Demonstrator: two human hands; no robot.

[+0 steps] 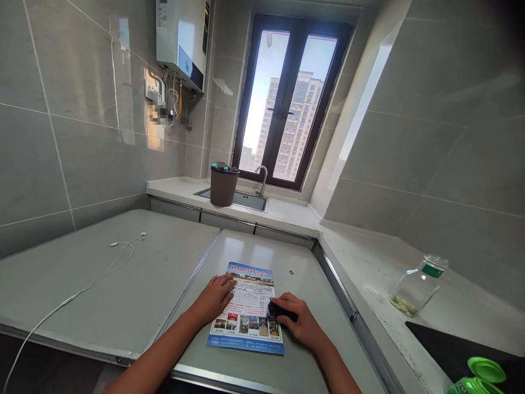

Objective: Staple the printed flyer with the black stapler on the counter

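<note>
A printed flyer with blue top and bottom bands and small photos lies flat on the light folding table. My left hand rests on the flyer's left edge, fingers stretched out and holding nothing. At the right edge, my right hand is closed around a small black handheld tool, stapler-like in shape. Its front end is over the paper; the fingers hide part of it, so its exact kind is unclear. Beyond the right hand, tiny dark bits lie on the tabletop.
A white cable crosses the left table panel. On the right counter stand a glass jar and a green-lidded container. At the back, a brown bin sits by the sink and faucet.
</note>
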